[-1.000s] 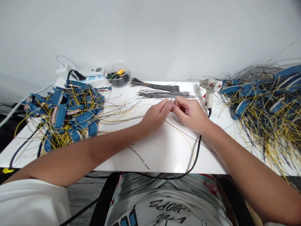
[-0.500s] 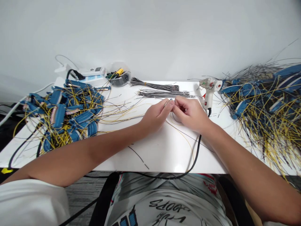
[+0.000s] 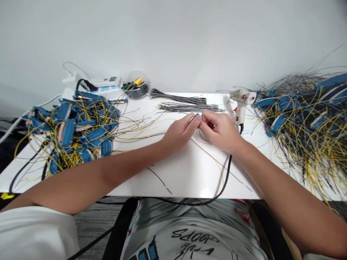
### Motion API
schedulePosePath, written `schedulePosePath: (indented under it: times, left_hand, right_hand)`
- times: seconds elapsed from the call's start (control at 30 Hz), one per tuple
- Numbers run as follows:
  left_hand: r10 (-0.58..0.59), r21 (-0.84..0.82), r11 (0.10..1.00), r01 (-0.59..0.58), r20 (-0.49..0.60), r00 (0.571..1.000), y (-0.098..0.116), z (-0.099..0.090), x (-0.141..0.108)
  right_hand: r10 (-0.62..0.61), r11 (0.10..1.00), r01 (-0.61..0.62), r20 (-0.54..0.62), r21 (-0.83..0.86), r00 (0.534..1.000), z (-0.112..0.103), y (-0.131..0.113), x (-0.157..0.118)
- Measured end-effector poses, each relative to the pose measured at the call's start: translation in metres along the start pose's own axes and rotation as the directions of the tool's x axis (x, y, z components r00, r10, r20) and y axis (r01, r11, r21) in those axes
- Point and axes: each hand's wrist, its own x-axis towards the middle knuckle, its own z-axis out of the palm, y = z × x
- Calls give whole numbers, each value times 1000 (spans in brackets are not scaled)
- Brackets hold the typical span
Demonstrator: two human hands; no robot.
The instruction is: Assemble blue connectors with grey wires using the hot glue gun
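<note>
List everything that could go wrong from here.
Moving the right hand could snag the black cord, which passes beneath that wrist and over the table's front edge, dragging the white gun-shaped tool.
The small piece pinched in the left hand is mostly hidden, so it might slip unnoticed.
Loose wires near the left forearm might catch it.

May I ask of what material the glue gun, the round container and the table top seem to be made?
Glue gun: probably smooth hard plastic, whitish, judging by its moulded look.
Round container: likely clear plastic, since the contents show through its wall; glass remains possible.
Table top: smooth, white, perhaps laminate, as its soft shine suggests.
</note>
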Motion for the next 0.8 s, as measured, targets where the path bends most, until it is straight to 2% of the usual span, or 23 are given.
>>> schedulePosePath:
  times: [0.8]
  left_hand:
    - [3,31,1000,-3,-9,1000,-1,0,1]
  right_hand:
    - [10,1000,-10,11,3,1000,0,1,0]
